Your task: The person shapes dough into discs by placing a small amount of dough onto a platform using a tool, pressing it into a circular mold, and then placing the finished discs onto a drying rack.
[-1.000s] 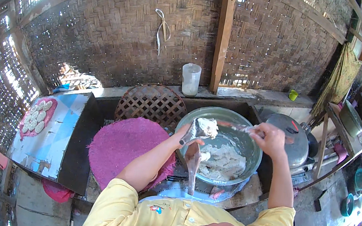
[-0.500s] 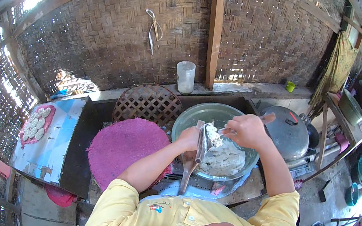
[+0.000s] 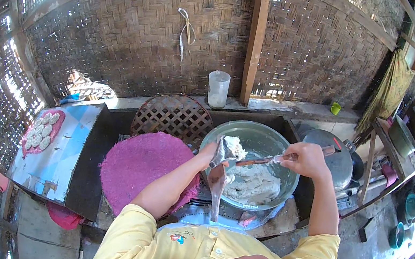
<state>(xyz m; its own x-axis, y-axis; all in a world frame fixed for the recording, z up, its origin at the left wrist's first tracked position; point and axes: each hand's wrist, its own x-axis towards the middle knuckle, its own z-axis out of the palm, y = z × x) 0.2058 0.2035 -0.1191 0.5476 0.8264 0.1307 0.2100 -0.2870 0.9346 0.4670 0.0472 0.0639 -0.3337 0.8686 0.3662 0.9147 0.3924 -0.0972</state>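
Observation:
My left hand (image 3: 206, 154) is closed round a dark grey, tube-like mould (image 3: 219, 153) above the left side of a green basin (image 3: 265, 130). A lump of white dough (image 3: 235, 148) shows at the mould's open side. My right hand (image 3: 305, 159) grips a flat wooden stick (image 3: 262, 160) whose far end reaches to the dough by the mould. Below my left hand, a wooden paddle (image 3: 217, 184) leans over the basin's near left rim, its handle toward me. More whitish dough (image 3: 255, 187) lies in the basin.
A round tray covered in pink (image 3: 144, 171) lies left of the basin, with a lattice basket (image 3: 171, 116) behind it. Pale round cakes (image 3: 39, 134) lie on a blue-white board (image 3: 60, 152). A clear jug (image 3: 218, 90) stands by the wall. A lidded metal pot (image 3: 339, 169) is at right.
My right hand has moved right and slightly down, away from the mould, so more of the stick shows. The mould has shifted left and tilted, and more dough bulges from it.

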